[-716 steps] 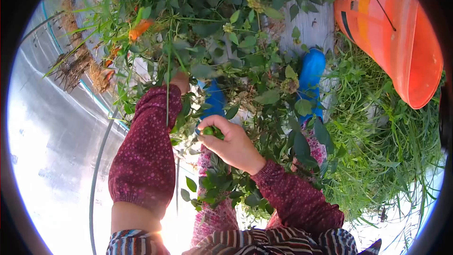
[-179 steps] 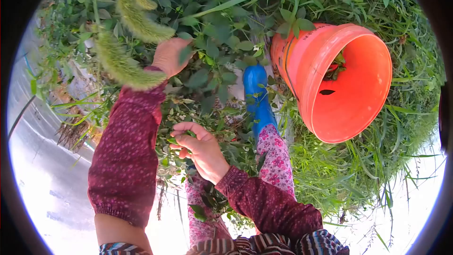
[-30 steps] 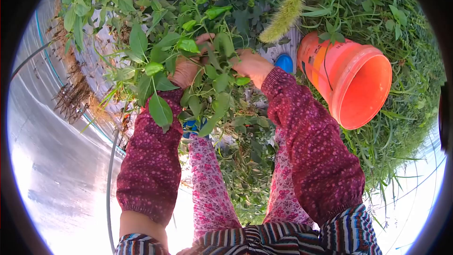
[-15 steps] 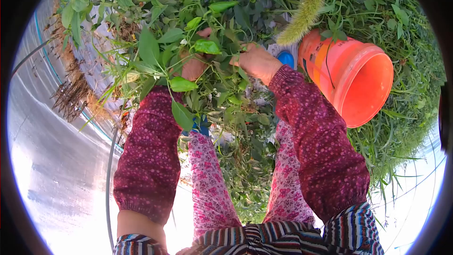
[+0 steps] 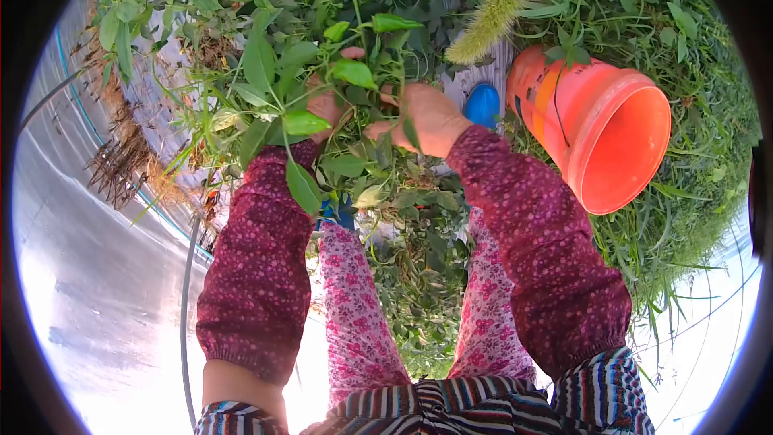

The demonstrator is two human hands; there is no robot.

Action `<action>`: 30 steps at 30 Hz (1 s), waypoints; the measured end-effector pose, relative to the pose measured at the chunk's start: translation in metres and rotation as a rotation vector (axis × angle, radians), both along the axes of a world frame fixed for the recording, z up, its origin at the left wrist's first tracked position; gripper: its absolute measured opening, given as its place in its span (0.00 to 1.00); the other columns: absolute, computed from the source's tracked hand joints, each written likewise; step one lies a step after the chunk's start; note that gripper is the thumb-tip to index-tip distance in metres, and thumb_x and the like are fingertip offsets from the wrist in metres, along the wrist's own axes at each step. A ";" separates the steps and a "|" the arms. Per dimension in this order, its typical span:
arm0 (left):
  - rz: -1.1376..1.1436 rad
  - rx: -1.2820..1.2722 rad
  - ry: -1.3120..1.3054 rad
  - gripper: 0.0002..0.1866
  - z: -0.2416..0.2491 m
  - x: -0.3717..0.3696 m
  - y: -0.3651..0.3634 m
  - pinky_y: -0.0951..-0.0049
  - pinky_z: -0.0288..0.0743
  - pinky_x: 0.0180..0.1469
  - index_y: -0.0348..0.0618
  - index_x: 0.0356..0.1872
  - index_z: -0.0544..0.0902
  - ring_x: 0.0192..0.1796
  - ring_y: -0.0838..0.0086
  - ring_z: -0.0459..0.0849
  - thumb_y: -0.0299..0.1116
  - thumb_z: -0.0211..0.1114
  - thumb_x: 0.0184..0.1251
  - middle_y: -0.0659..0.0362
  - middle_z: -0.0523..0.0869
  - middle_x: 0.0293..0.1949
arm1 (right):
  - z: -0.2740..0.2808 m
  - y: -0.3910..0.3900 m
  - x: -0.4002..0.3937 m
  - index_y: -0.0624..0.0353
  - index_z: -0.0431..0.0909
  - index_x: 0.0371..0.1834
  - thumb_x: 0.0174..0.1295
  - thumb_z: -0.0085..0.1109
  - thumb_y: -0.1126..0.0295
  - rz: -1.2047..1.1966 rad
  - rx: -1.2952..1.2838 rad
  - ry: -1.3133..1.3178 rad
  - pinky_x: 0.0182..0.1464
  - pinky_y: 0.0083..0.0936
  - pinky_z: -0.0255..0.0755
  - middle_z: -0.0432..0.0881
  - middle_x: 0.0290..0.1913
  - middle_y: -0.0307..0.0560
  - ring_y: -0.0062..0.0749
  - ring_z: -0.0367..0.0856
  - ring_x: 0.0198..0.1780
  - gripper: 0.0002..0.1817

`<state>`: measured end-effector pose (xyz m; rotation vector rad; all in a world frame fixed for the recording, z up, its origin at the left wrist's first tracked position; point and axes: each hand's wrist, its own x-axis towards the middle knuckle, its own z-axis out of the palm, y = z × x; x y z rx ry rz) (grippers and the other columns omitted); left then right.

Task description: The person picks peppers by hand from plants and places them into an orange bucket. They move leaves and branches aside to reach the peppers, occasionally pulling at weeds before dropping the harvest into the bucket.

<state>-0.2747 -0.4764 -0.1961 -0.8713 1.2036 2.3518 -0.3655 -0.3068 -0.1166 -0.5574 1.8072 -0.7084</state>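
My left hand [image 5: 324, 109] is in among the stems of a leafy pepper plant [image 5: 259, 68], partly covered by leaves, and what it holds is hidden. Just right of it, my right hand [image 5: 431, 119] reaches into the same foliage from the right, its thumb and fingers apart around leaves. Green peppers hang about the hands: one pepper [image 5: 354, 73] between them, another pepper [image 5: 306, 122] over the left hand, and a third [image 5: 394, 22] higher up.
An orange bucket [image 5: 576, 125] lies tilted on the grass at the right, its mouth facing me. A fuzzy grass head [image 5: 493, 16] hangs above. Blue shoes [image 5: 482, 105] stand below the plants. Plastic sheeting [image 5: 105, 250] covers the left side.
My right hand has moved left and slightly down, closer to the left hand, with its fingers more spread. The peppers and stems have shifted, and more of the blue shoe shows.
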 end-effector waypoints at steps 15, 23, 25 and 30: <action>0.071 -0.018 -0.299 0.20 0.006 -0.007 0.012 0.68 0.79 0.39 0.45 0.54 0.74 0.44 0.69 0.81 0.36 0.64 0.62 0.59 0.81 0.47 | -0.005 0.005 0.010 0.60 0.76 0.49 0.53 0.59 0.49 -0.084 0.069 -0.324 0.50 0.33 0.73 0.81 0.46 0.52 0.43 0.80 0.46 0.28; 0.431 0.293 -0.089 0.17 -0.025 0.013 0.033 0.72 0.78 0.38 0.44 0.53 0.76 0.45 0.72 0.81 0.37 0.60 0.65 0.60 0.81 0.48 | 0.007 0.022 -0.010 0.56 0.77 0.47 0.53 0.59 0.51 -0.064 -0.124 -0.322 0.40 0.27 0.72 0.81 0.36 0.45 0.33 0.78 0.33 0.24; 0.520 0.371 -0.036 0.17 -0.030 0.015 0.036 0.72 0.78 0.38 0.44 0.53 0.76 0.45 0.73 0.81 0.37 0.59 0.65 0.60 0.81 0.48 | 0.011 0.026 -0.011 0.59 0.78 0.43 0.50 0.62 0.54 -0.309 -0.153 -0.661 0.36 0.27 0.72 0.81 0.34 0.41 0.26 0.77 0.32 0.23; -0.128 -0.521 0.100 0.19 0.000 -0.002 0.020 0.68 0.74 0.50 0.42 0.54 0.76 0.53 0.70 0.76 0.38 0.55 0.66 0.56 0.79 0.51 | 0.032 0.037 -0.011 0.61 0.81 0.41 0.54 0.62 0.60 -0.139 -0.203 -1.009 0.33 0.23 0.73 0.82 0.36 0.41 0.21 0.77 0.36 0.17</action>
